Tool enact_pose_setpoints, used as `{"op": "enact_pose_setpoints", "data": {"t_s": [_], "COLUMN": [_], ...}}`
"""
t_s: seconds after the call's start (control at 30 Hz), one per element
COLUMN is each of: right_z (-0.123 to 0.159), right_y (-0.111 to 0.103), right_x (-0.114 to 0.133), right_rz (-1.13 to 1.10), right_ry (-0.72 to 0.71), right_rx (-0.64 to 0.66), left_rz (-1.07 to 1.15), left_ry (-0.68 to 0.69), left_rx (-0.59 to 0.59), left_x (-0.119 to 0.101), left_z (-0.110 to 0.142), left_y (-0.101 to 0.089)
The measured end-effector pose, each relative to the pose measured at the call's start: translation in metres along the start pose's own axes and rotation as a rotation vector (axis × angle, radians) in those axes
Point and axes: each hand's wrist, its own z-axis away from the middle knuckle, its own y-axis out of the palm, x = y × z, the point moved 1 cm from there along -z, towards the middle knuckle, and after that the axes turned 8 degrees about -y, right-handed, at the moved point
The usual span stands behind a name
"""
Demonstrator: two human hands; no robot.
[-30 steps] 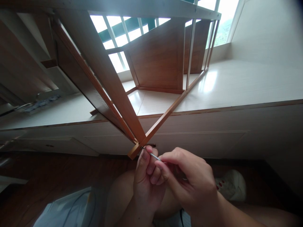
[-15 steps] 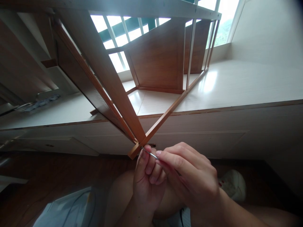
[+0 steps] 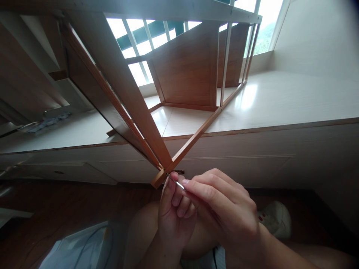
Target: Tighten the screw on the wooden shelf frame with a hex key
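Note:
A thin shiny metal rod (image 3: 180,185), like a screwdriver shaft or hex key, slants up to the left toward the lower corner of a wooden frame (image 3: 193,140). My right hand (image 3: 227,205) pinches its near end between thumb and forefinger; any handle is hidden in the palm. Thumb and forefinger of my left hand (image 3: 178,213) close around the rod's far end, right beside the wooden corner, with the other fingers curled. Whether a screw sits at the tip is too small to tell. A wide wooden board (image 3: 140,104) meets the frame at this corner.
The frame with its wooden panels (image 3: 187,71) rests on a pale counter (image 3: 294,97), its corner overhanging the edge. White cabinet fronts (image 3: 230,170) stand below. A shoe (image 3: 276,220) is on the dark floor at right, and a pale box-like object (image 3: 78,246) lies at lower left.
My right fingers and the near end of the rod have shifted slightly left, closer to my left hand. The left hand and frame stay nearly still.

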Motion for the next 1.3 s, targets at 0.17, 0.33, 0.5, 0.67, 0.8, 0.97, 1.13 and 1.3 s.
{"op": "enact_pose_setpoints", "data": {"t_s": [0.17, 0.33, 0.5, 0.67, 0.8, 0.97, 1.13, 1.3], "right_z": [-0.002, -0.002, 0.000, 0.003, 0.006, 0.005, 0.004, 0.004], "right_y": [0.002, 0.002, 0.006, 0.009, 0.012, 0.020, 0.021, 0.013], "right_x": [0.001, -0.001, -0.001, -0.001, 0.001, 0.003, 0.005, 0.006], "right_rz": [-0.041, -0.024, -0.025, -0.009, -0.035, -0.295, -0.447, -0.139], "right_ry": [0.039, 0.085, 0.087, 0.150, 0.251, 0.527, 0.642, 0.347], "right_rx": [-0.049, -0.084, -0.086, -0.068, -0.022, -0.011, -0.055, -0.055], "left_rz": [-0.024, -0.069, -0.082, -0.087, -0.096, -0.091, -0.100, -0.113], "left_ry": [0.000, 0.022, 0.039, 0.052, 0.062, 0.063, 0.067, 0.065], "left_rx": [-0.005, 0.021, 0.017, 0.024, 0.010, -0.012, -0.041, -0.065], "left_x": [0.000, 0.000, -0.001, -0.001, 0.000, 0.001, -0.001, -0.001], "left_z": [0.000, -0.002, -0.002, -0.002, -0.001, -0.001, 0.000, 0.001], "left_y": [0.004, 0.008, 0.006, 0.005, 0.005, 0.006, 0.005, 0.006]}}
